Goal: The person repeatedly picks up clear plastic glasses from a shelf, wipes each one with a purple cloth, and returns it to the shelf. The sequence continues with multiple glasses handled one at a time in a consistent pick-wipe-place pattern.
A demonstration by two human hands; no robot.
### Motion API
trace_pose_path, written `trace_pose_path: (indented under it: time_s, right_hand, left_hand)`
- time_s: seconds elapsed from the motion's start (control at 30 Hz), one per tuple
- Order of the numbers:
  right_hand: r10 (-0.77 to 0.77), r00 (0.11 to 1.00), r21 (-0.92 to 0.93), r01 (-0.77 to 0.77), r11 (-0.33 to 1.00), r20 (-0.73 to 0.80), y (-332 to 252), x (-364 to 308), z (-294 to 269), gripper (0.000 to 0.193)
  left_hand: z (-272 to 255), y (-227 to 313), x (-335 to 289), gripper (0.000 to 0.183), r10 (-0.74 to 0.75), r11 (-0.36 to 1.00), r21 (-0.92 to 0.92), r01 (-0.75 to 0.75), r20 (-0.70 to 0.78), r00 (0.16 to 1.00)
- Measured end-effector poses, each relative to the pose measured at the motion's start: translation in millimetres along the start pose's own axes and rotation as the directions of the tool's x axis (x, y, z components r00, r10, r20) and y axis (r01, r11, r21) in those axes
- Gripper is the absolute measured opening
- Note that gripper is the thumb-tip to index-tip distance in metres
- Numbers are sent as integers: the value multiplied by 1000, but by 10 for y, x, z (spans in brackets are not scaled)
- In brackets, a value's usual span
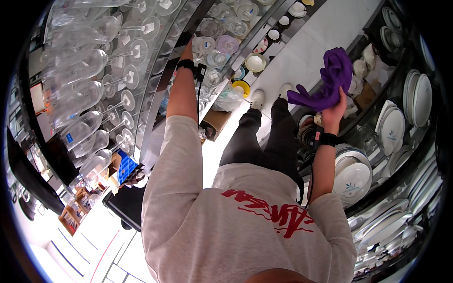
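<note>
My right hand [336,112] is closed on a bunched purple cloth [325,82], which hangs up and to the left from it over the tiled floor. White plates stand in the rack just beside that wrist. My left hand [188,51] reaches up to the edge of the glass shelving [155,82], between stemmed glasses and a lower shelf of small glass cups. The fingers of this hand are hidden behind the shelf edge, so what they touch cannot be made out. Both wrists wear black bands with small devices and cables.
Rows of upside-down wine glasses [94,89] fill the left shelves. Glass cups [226,45] and bowls [255,62] line the shelf ahead. Racks of white plates [351,179] run along the right. A cardboard box [215,123] sits low near my feet; a blue box [126,167] is at left.
</note>
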State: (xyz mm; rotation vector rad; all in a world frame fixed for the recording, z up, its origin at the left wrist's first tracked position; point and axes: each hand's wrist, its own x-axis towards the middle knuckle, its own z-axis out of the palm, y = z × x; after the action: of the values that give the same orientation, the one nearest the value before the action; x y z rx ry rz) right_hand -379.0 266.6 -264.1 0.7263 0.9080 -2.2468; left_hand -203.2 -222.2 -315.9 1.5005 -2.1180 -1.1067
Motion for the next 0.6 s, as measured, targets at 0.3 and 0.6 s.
trace_pose_path:
  time_s: [0.3, 0.6]
  right_hand:
    - [24, 995, -36, -20, 999, 98, 112, 261, 247, 35]
    - [27, 997, -53, -23, 998, 67, 190, 331, 315, 37]
  left_hand:
    - [121, 11, 44, 45, 23, 1000, 2, -24, 34, 999]
    - [179, 21, 94, 43, 39, 999, 17, -39, 42, 998]
